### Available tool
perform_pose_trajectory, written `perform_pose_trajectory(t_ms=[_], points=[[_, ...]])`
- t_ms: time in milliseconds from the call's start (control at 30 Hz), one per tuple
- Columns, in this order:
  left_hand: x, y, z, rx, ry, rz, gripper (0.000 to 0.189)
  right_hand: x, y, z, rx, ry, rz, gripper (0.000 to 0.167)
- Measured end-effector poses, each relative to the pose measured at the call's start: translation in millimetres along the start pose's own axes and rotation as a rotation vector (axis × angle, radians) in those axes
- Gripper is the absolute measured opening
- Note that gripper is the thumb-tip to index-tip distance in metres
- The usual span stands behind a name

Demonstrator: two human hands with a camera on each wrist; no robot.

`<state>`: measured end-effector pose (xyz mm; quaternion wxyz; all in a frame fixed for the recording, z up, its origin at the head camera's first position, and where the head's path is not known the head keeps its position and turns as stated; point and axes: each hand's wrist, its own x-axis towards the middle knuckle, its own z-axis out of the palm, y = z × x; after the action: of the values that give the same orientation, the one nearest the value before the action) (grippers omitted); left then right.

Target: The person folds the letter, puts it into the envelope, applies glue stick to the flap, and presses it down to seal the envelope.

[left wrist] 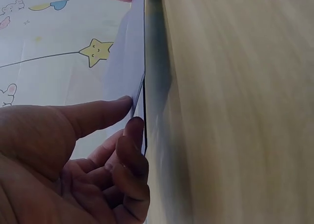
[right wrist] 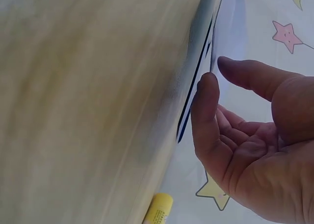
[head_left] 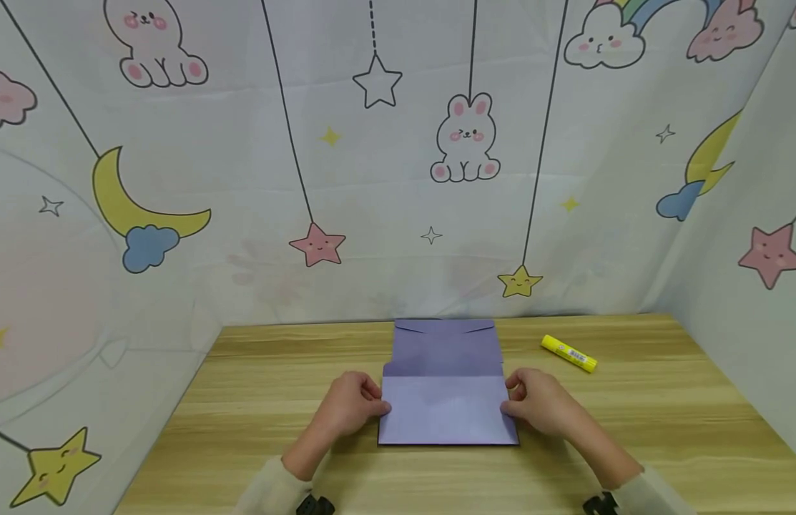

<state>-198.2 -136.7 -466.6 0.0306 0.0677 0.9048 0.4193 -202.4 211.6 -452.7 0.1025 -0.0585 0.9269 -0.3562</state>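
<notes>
A purple paper envelope [head_left: 448, 411] lies on the table in front of me, its upper panel [head_left: 444, 350] spread out toward the wall. My left hand [head_left: 354, 404] pinches the left edge between thumb and index finger, and the left wrist view shows the paper edge [left wrist: 139, 89] slightly lifted there. On the opposite side, my right hand [head_left: 539, 402] has thumb and index finger on either side of the right edge. In the right wrist view that edge [right wrist: 213, 50] runs between the two fingertips, with the other fingers curled below.
A yellow glue stick [head_left: 568, 353] lies on the wooden table [head_left: 275, 372], behind and to the right of the envelope. A printed cloth [head_left: 385, 179] with stars, moons and rabbits hangs along the table's back edge and continues at both sides.
</notes>
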Motion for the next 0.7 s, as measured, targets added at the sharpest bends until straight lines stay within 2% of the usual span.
perform_pose_trajectory(t_ms=[367,700], points=[[-3.0,-2.0,5.0,0.098,-0.021,0.048,0.025,-0.7,3.4,4.3,-0.029,-0.048,0.018,0.030],[0.0,-3.7,7.6,0.155,-0.037,0.051,0.026,-0.5,3.1,4.1,-0.073,-0.052,0.017,0.032]])
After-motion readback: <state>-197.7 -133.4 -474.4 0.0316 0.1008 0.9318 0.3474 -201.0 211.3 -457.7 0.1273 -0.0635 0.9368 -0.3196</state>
